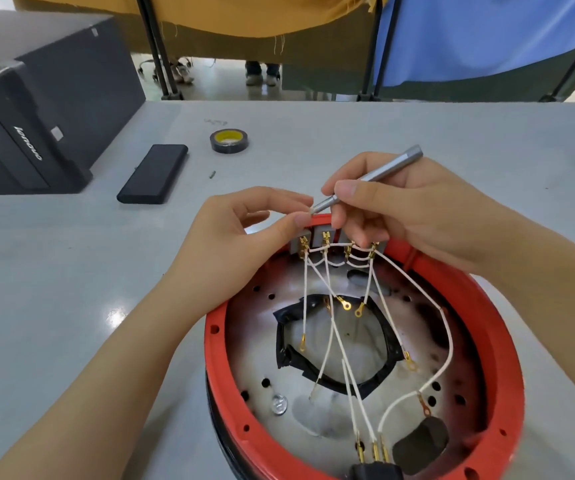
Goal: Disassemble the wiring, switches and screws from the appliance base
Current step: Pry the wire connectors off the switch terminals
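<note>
the appliance base is a round red ring with a pale metal plate inside, sitting on the grey table at the near right edge, open side up. the plate has small holes all around it and a big cutout in the middle edged with black tape. a row of grey switches sits at the far rim, with brass spade clips on them and thin white wires fanning out across the plate. most of the wires end in loose gold ring terminals, and a few run down to a black plug block at the near rim.

right hand has its fingers curled around a slim grey screwdriver, held like a pen, with the tip pointing at the left hand. left hand has thumb and forefinger pinched together right at the screwdriver tip, can't tell what's between them, too small.

further back there's a roll of black tape, a flat black case and a black lenovo computer tower.
</note>
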`<state>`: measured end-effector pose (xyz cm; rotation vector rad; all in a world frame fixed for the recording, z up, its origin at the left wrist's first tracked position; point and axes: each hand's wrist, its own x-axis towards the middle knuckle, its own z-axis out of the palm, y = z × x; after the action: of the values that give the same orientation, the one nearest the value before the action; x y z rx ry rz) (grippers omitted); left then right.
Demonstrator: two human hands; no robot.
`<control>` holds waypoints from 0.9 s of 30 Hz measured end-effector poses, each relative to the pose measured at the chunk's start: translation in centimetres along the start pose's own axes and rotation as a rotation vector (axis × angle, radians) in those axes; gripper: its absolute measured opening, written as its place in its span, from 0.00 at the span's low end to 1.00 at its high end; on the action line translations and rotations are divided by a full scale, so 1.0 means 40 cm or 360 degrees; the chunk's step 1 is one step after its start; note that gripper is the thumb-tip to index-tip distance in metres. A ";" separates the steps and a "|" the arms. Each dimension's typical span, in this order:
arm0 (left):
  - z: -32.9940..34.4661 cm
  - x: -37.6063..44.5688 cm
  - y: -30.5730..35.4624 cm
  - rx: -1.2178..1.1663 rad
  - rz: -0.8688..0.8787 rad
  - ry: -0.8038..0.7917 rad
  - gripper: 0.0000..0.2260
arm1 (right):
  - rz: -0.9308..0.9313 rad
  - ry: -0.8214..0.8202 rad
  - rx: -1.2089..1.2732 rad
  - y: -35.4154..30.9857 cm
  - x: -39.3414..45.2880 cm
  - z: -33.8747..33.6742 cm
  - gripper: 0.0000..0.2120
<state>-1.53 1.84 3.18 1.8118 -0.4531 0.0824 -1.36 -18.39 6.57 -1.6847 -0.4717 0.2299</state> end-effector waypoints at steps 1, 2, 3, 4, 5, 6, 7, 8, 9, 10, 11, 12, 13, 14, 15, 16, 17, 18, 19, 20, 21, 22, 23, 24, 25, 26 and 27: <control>0.000 0.000 0.000 0.0004 -0.0018 0.0031 0.02 | -0.0011 0.0055 0.0019 0.002 0.005 0.007 0.07; 0.000 0.001 -0.001 0.0004 -0.0040 0.0061 0.02 | -0.0034 0.0122 0.0033 0.006 0.009 0.016 0.05; 0.000 0.002 -0.001 0.0009 -0.0064 0.0087 0.02 | -0.0062 0.0184 0.0027 0.013 0.013 0.025 0.04; 0.001 0.003 -0.002 0.0021 -0.0089 0.0106 0.02 | -0.0087 0.0224 0.0007 0.020 0.015 0.033 0.04; 0.001 0.004 -0.005 0.0034 -0.0118 0.0115 0.02 | -0.0107 0.0243 -0.0012 0.027 0.016 0.039 0.04; 0.001 0.004 -0.008 0.0046 -0.0144 0.0115 0.02 | -0.0123 0.0250 -0.0018 0.032 0.017 0.043 0.04; 0.000 0.005 -0.010 0.0058 -0.0165 0.0103 0.01 | -0.0138 0.0255 -0.0019 0.036 0.017 0.043 0.04; 0.000 0.005 -0.013 0.0066 -0.0180 0.0081 0.01 | -0.0149 0.0257 -0.0031 0.038 0.016 0.045 0.04; 0.000 0.005 -0.015 0.0066 -0.0191 0.0056 0.01 | -0.0158 0.0255 -0.0058 0.039 0.015 0.045 0.04; 0.000 0.006 -0.019 0.0056 -0.0202 0.0035 0.01 | -0.0165 0.0251 -0.0086 0.040 0.014 0.047 0.04; -0.001 0.006 -0.022 0.0033 -0.0224 0.0015 0.01 | -0.0172 0.0248 -0.0100 0.041 0.013 0.048 0.04; -0.003 0.006 -0.026 -0.0004 -0.0262 -0.0010 0.02 | -0.0178 0.0247 -0.0100 0.042 0.013 0.049 0.05; -0.005 0.007 -0.031 -0.0060 -0.0313 -0.0048 0.04 | -0.0183 0.0251 -0.0090 0.044 0.012 0.049 0.06; -0.007 0.008 -0.036 -0.0128 -0.0363 -0.0090 0.06 | -0.0187 0.0258 -0.0078 0.045 0.011 0.049 0.07; -0.009 0.010 -0.039 -0.0192 -0.0404 -0.0127 0.09 | -0.0197 0.0267 -0.0073 0.045 0.009 0.047 0.07; -0.011 0.012 -0.042 -0.0236 -0.0428 -0.0157 0.12 | -0.0209 0.0276 -0.0077 0.043 0.009 0.046 0.06; -0.012 0.013 -0.043 -0.0252 -0.0436 -0.0182 0.14 | -0.0219 0.0286 -0.0090 0.042 0.008 0.045 0.05; -0.012 0.015 -0.044 -0.0242 -0.0429 -0.0201 0.15 | -0.0224 0.0297 -0.0112 0.041 0.008 0.045 0.05; -0.013 0.015 -0.043 -0.0215 -0.0412 -0.0211 0.15 | -0.0228 0.0302 -0.0143 0.041 0.008 0.044 0.04; -0.012 0.014 -0.042 -0.0179 -0.0391 -0.0211 0.15 | -0.0232 0.0297 -0.0184 0.043 0.008 0.045 0.04; -0.013 0.013 -0.040 -0.0147 -0.0374 -0.0205 0.15 | -0.0237 0.0284 -0.0236 0.045 0.007 0.047 0.05; -0.014 0.013 -0.038 -0.0123 -0.0362 -0.0200 0.15 | -0.0243 0.0267 -0.0293 0.047 0.006 0.048 0.05; -0.015 0.012 -0.036 -0.0111 -0.0359 -0.0201 0.15 | -0.0250 0.0251 -0.0348 0.049 0.005 0.049 0.05; -0.015 0.011 -0.034 -0.0105 -0.0359 -0.0204 0.15 | -0.0259 0.0244 -0.0391 0.049 0.005 0.050 0.05; -0.015 0.009 -0.031 -0.0093 -0.0360 -0.0203 0.15 | -0.0274 0.0248 -0.0422 0.049 0.003 0.051 0.05; -0.015 0.009 -0.029 -0.0071 -0.0354 -0.0195 0.16 | -0.0292 0.0263 -0.0444 0.049 0.003 0.051 0.05; -0.015 0.009 -0.026 -0.0037 -0.0343 -0.0181 0.15 | -0.0307 0.0281 -0.0459 0.048 0.003 0.050 0.05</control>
<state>-0.75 2.52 2.49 1.8379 -0.3344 -0.1750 -1.75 -16.75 4.34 -1.9053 -0.5500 -0.1334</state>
